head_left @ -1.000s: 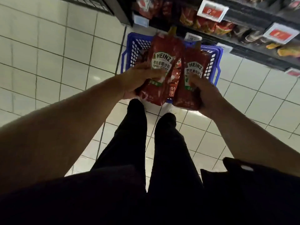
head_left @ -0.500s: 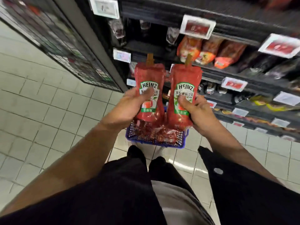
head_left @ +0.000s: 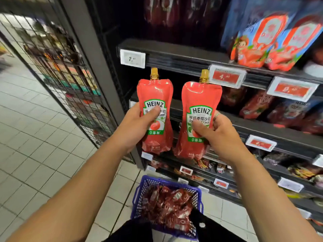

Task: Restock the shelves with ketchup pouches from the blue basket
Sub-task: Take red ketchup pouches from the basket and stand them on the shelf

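Note:
My left hand (head_left: 134, 126) grips a red Heinz ketchup pouch (head_left: 154, 95) upright, its gold cap pointing up. A second ketchup pouch (head_left: 201, 95) of the same kind stands upright in my right hand (head_left: 220, 135), thumb across its label. Both pouches are raised side by side in front of a dark shelf (head_left: 174, 56) with a white price tag (head_left: 132, 58). Below on the tiled floor sits the blue basket (head_left: 139, 194), holding several more red pouches (head_left: 167, 206).
Upper right, the shelf carries red and blue pouches (head_left: 272, 42) of other brands; lower shelves hold dark red packs behind red price tags (head_left: 227, 76). A black wire mesh panel (head_left: 57, 70) hung with goods closes the shelf's left end. White floor tiles (head_left: 35, 145) spread left.
Both hands have lifted the two pouches from just above the basket up to shelf height. My view has tilted up from the floor to the shelves.

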A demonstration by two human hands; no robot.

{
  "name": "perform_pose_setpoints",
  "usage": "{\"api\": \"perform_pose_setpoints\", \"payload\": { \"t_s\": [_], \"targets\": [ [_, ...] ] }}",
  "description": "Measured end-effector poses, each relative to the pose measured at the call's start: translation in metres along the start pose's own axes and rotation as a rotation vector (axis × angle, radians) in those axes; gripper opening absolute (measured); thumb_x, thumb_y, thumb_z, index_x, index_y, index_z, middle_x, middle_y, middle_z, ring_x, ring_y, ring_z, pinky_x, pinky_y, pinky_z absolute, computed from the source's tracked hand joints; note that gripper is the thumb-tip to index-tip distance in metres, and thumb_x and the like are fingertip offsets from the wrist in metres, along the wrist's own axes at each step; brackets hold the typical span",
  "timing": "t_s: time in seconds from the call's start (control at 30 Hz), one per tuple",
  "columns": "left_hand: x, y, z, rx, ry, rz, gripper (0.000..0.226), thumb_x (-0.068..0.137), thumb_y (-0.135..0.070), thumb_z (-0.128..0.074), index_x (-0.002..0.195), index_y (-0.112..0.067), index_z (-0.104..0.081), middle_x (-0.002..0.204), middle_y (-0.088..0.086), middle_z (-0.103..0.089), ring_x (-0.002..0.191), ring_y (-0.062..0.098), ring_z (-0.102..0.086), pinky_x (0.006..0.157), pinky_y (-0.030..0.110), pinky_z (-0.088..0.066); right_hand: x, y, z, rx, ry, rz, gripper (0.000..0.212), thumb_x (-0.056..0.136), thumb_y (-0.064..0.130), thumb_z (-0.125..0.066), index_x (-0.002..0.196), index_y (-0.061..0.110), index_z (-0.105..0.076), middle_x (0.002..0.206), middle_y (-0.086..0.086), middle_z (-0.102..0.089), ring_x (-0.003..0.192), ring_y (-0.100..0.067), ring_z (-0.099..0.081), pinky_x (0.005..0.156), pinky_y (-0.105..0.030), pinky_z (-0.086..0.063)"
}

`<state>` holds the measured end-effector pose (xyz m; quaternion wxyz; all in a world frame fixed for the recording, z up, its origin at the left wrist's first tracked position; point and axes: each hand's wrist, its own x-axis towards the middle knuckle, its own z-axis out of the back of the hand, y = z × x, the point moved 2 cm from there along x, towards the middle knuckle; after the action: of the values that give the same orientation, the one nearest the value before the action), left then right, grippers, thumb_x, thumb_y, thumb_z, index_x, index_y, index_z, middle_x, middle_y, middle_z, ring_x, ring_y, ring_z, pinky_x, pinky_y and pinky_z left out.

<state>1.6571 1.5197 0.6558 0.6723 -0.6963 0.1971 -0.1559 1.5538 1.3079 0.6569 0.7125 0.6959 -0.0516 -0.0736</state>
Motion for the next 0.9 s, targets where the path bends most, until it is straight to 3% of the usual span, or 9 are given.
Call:
{"api": "perform_pose_setpoints", "payload": {
  "t_s": [0.17,0.27,0.37,0.5,0.63,0.73,0.83,0.9],
  "targets": [
    [0.042,-0.04,0.023,-0.029,-0.006,-0.105,0.028,0.09,-0.05,-0.069,0.11,-0.03,-0.07,0.107,0.008,-0.076,0.096,0.028,-0.075,0.074,0.034,-0.06,0.027,0.04,-0.01,0.05,-0.008,0.072,0.017,0.089,0.032,-0.072,0.105,0.032,-0.068,0.106,-0.005,-0.076,0.092,-0.019,-0.074,0.072,-0.025,-0.058],
    [0.074,-0.065,0.036,-0.029,0.032,-0.169,0.029,0.087,-0.052,-0.069,0.109,-0.032,-0.07,0.106,0.005,-0.077,0.095,0.024,-0.075,0.073,0.031,-0.06,0.046,0.059,-0.019,0.074,-0.063,0.11,0.016,0.089,0.028,-0.07,0.104,0.033,-0.07,0.109,-0.004,-0.076,0.097,-0.018,-0.074,0.077,-0.026,-0.058],
    [0.104,-0.089,0.047,0.003,0.105,-0.213,0.026,0.087,-0.053,-0.068,0.106,-0.035,-0.071,0.104,0.004,-0.077,0.092,0.023,-0.076,0.071,0.029,-0.06,0.065,0.08,-0.029,0.062,-0.137,0.131,0.015,0.087,0.033,-0.07,0.099,0.041,-0.07,0.109,0.001,-0.077,0.096,-0.016,-0.074,0.073,-0.026,-0.059],
    [0.145,-0.123,0.06,0.047,0.195,-0.285,0.015,0.093,-0.047,-0.066,0.102,-0.036,-0.07,0.102,0.003,-0.078,0.09,0.022,-0.076,0.069,0.027,-0.059,0.093,0.102,-0.041,-0.008,-0.202,0.176,0.014,0.091,0.035,-0.068,0.104,0.039,-0.068,0.108,0.0,-0.076,0.093,-0.019,-0.075,0.071,-0.04,-0.062],
    [0.191,-0.158,0.06,0.082,0.213,-0.331,0.012,0.089,-0.043,-0.068,0.095,-0.033,-0.073,0.094,0.004,-0.078,0.083,0.021,-0.077,0.066,0.031,-0.059,0.114,0.113,-0.047,0.021,-0.286,0.265,0.025,0.092,0.027,-0.071,0.115,0.03,-0.064,0.112,-0.003,-0.075,0.098,-0.019,-0.073,0.077,-0.028,-0.059],
    [0.235,-0.171,0.048,0.188,0.153,-0.233,0.037,0.072,-0.049,-0.07,0.09,-0.017,-0.074,0.09,0.01,-0.077,0.082,0.027,-0.075,0.071,0.042,-0.06,0.128,0.118,-0.048,0.105,-0.357,0.268,0.028,0.089,0.022,-0.07,0.116,0.025,-0.064,0.111,-0.006,-0.075,0.096,-0.02,-0.073,0.078,-0.032,-0.058],
    [0.273,-0.171,0.026,0.304,0.175,-0.121,0.021,0.07,-0.043,-0.072,0.076,-0.023,-0.074,0.086,0.003,-0.076,0.075,0.02,-0.071,0.072,0.036,-0.055,0.14,0.12,-0.046,0.197,-0.411,0.22,0.024,0.083,0.018,-0.07,0.105,0.027,-0.071,0.107,-0.007,-0.076,0.091,-0.022,-0.072,0.082,-0.042,-0.059],
    [0.296,-0.169,0.007,0.195,0.262,-0.14,0.016,0.082,-0.031,-0.079,0.092,-0.019,-0.074,0.075,-0.008,-0.075,0.064,0.01,-0.071,0.068,0.031,-0.055,0.145,0.124,-0.042,0.23,-0.431,0.18,0.025,0.082,0.017,-0.069,0.106,0.021,-0.07,0.099,-0.007,-0.076,0.082,-0.02,-0.072,0.074,-0.038,-0.06]
  ]
}}
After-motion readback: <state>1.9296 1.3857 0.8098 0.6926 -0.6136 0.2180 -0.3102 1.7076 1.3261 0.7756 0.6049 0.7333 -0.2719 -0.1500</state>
